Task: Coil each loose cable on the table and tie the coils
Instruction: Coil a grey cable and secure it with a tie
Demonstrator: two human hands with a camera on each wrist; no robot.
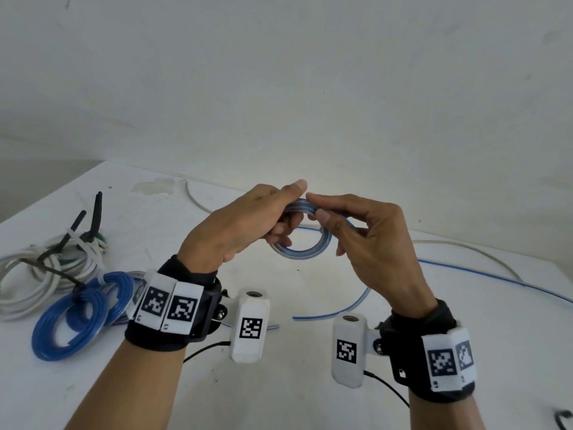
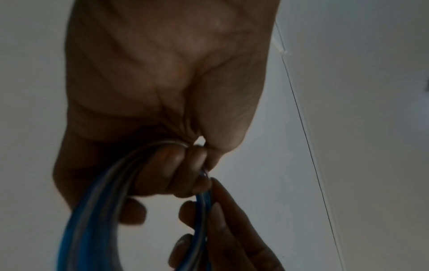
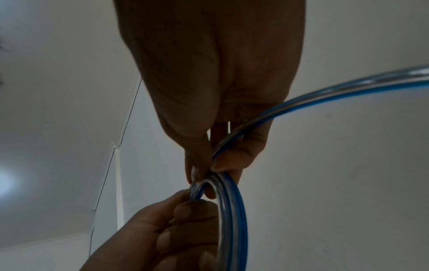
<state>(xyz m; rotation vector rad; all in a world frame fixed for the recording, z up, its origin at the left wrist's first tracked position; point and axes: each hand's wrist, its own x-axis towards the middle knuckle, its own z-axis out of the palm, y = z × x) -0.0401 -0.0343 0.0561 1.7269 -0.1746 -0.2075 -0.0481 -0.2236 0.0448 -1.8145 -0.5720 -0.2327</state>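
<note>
A small coil of blue-and-clear striped cable [image 1: 302, 249] hangs in the air above the white table [image 1: 310, 383]. My left hand [image 1: 263, 218] grips the coil's top, fingers curled round its turns [image 2: 130, 174]. My right hand [image 1: 335, 218] pinches the same cable [image 3: 223, 148] beside the left thumb, and the loose strand runs across its palm. The cable's free length [image 1: 465, 270] trails off to the right over the table, and another stretch [image 1: 338, 310] lies below my hands.
At the left lie a tied bright blue coil [image 1: 77, 318] and a tied white cable bundle [image 1: 34, 274] with black plugs [image 1: 96, 212]. A loose white cable [image 1: 198, 203] curves along the table's back edge by the wall. A black object [image 1: 562, 422] shows at bottom right.
</note>
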